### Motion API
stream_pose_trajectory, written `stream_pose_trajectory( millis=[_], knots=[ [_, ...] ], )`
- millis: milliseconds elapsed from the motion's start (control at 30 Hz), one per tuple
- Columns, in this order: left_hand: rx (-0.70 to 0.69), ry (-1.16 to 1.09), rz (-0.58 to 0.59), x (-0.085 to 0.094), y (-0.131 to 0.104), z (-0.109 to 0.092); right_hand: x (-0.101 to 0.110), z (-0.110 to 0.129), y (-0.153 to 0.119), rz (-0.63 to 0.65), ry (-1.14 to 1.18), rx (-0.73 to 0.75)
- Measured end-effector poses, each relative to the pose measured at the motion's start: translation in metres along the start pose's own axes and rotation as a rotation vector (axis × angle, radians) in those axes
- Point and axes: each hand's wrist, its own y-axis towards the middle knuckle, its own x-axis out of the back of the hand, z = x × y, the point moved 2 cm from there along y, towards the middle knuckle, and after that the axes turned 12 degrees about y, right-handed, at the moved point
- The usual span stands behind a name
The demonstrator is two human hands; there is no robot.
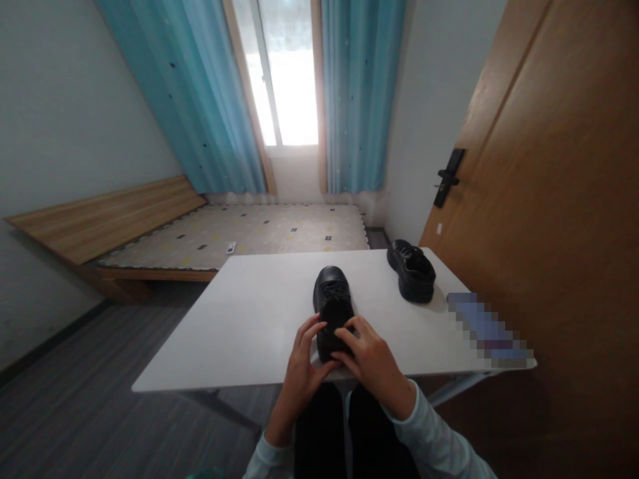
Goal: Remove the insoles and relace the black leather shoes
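Observation:
A black lace-up shoe (333,283) stands on the white table (249,319), its toe pointing away from me and its heel near the table's front edge. My left hand (304,356) grips the left side of the heel, with its thumb at the back. On the right side, my right hand (370,352) holds the shoe's collar between bent fingers and thumb. The dark inside of the shoe shows little detail. A second black shoe (417,273) rests apart at the table's far right, and neither hand touches it.
A blurred-out bluish object (489,329) lies at the table's right edge. Close by on the right is a wooden door (564,199) with a black handle (448,178). Beyond the table is a bed (279,226) with a white remote (231,248) on it.

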Motion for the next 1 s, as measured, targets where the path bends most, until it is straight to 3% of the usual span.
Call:
stream_pose_trajectory(
  millis=[133,300,600,1000],
  knots=[
    [0.032,-0.068,0.012,0.001,0.000,0.006,0.018,0.001,0.017,0.040,-0.128,0.036],
    [0.032,-0.003,0.020,-0.001,0.000,0.004,0.036,-0.006,0.045,-0.094,-0.133,-0.001],
    [-0.007,0.134,0.044,-0.004,-0.002,-0.005,0.016,-0.016,0.069,-0.062,-0.300,-0.036],
    [0.030,0.157,0.033,-0.005,-0.003,-0.006,0.009,-0.030,0.062,-0.220,0.040,-0.075]
  ],
)
